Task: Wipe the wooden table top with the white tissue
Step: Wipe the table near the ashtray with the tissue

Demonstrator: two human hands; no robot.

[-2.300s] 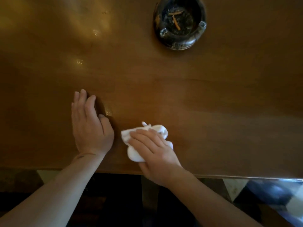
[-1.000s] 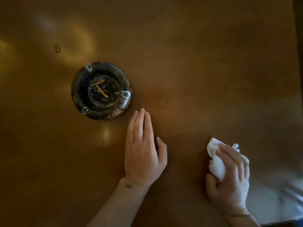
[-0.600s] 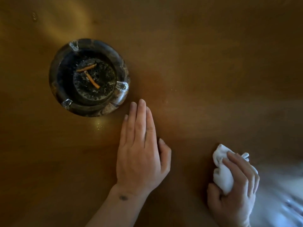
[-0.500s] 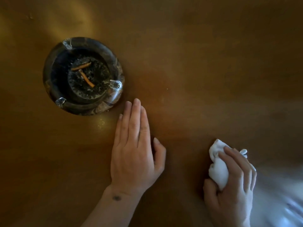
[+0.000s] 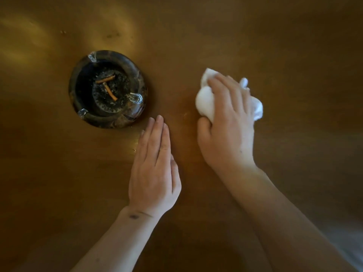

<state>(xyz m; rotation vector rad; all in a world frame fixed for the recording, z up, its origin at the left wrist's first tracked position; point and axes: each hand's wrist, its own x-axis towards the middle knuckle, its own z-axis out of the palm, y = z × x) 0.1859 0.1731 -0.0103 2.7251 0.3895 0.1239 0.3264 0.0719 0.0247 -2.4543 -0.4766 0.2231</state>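
The brown wooden table top (image 5: 275, 46) fills the view. My right hand (image 5: 228, 126) presses a crumpled white tissue (image 5: 205, 103) onto the wood right of centre, with the fingers curled over it. Bits of tissue stick out on both sides of the hand. My left hand (image 5: 155, 169) lies flat on the table, palm down, fingers together and holding nothing. It sits just left of the right hand, and its fingertips are close to the ashtray.
A round dark ashtray (image 5: 135, 75) with two cigarette butts and ash stands at centre left, just beyond my left fingertips. Light glare patches lie on the wood at the upper left.
My right hand has slid the tissue forward and to the left, away from the near right edge. The left hand has stayed flat by the ashtray.
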